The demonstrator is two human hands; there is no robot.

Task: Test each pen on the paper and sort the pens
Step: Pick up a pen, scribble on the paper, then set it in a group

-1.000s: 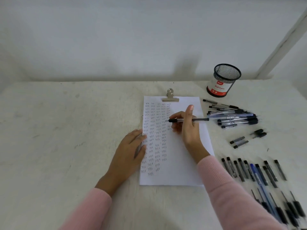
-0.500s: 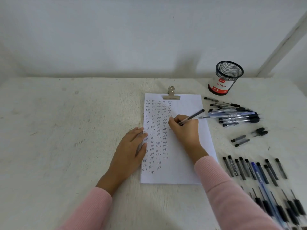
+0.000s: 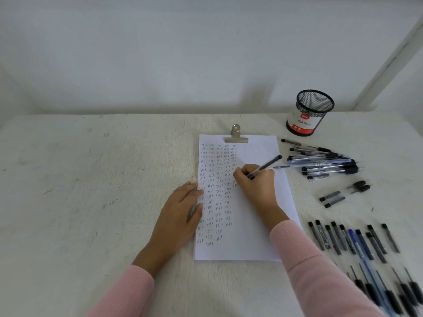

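Observation:
A white sheet of paper (image 3: pixel 256 236) lies on the table under a metal clip (image 3: pixel 236 135), its left half covered with columns of small handwritten marks. My right hand (image 3: pixel 257 184) grips a clear pen with black ends (image 3: pixel 266 165) in a writing hold, tip down on the paper beside the rightmost column. My left hand (image 3: pixel 180 213) lies flat, its fingers pressing the paper's left edge. A pile of pens (image 3: pixel 320 161) lies right of the paper. A row of several pens (image 3: pixel 352 241) lies at the lower right.
A black mesh pen cup (image 3: pixel 307 112) with a red and white label stands at the back right. Two pen barrels (image 3: pixel 332 199) and two caps (image 3: pixel 360 186) lie loose between the pile and the row. A white wall rises behind the table.
My right hand turned the pen from lying level across the fingers into a writing hold and brought its tip down onto the paper. The left hand stayed on the paper's edge.

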